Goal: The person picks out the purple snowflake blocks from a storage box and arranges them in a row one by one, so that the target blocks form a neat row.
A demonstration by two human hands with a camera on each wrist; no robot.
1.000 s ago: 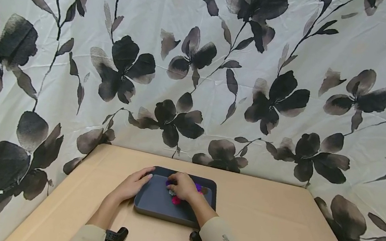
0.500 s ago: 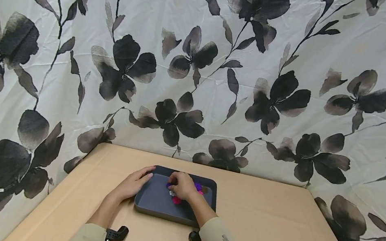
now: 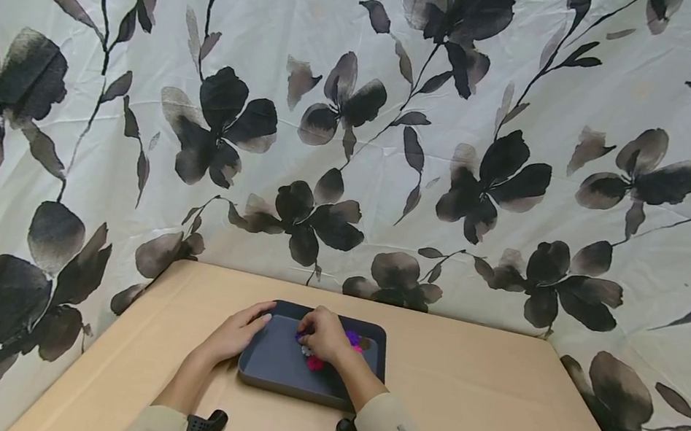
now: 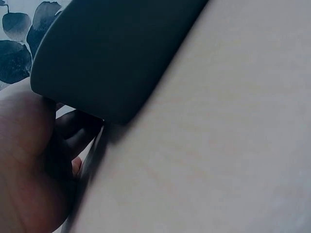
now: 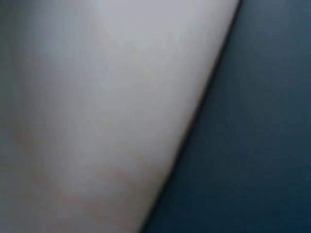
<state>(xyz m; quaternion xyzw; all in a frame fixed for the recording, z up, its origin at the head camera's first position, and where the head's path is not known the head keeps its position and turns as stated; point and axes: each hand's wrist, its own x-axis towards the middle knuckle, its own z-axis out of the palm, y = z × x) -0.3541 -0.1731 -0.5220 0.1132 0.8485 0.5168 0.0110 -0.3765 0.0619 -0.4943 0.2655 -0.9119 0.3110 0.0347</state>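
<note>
A dark grey-blue rectangular tray [image 3: 272, 360] lies on the table. My left hand [image 3: 234, 332] grips its left side, thumb along the rim; in the left wrist view its fingers go behind the tray wall [image 4: 112, 53]. Over the tray's middle, my right hand [image 3: 323, 334] has its fingers curled down, with a bit of a small purple piece [image 3: 298, 336] showing at the fingertips. Close by lie a white piece [image 3: 305, 350] and a magenta fluffy-looking piece [image 3: 315, 363]. More purple [image 3: 353, 337] and a brown piece [image 3: 365, 343] sit right of the hand, which partly hides the group.
The tan table [image 3: 478, 403] extends on both sides of the tray. A pale cloth with dark flowers [image 3: 489, 184] hangs behind it. Black wrist devices [image 3: 209, 423] sit by both forearms. The right wrist view shows only a blurred pale surface and the dark tray [image 5: 252, 136].
My right hand has shifted slightly among the small pieces, staying over the same spot. My left hand keeps its place on the tray. The view dips and rises a little.
</note>
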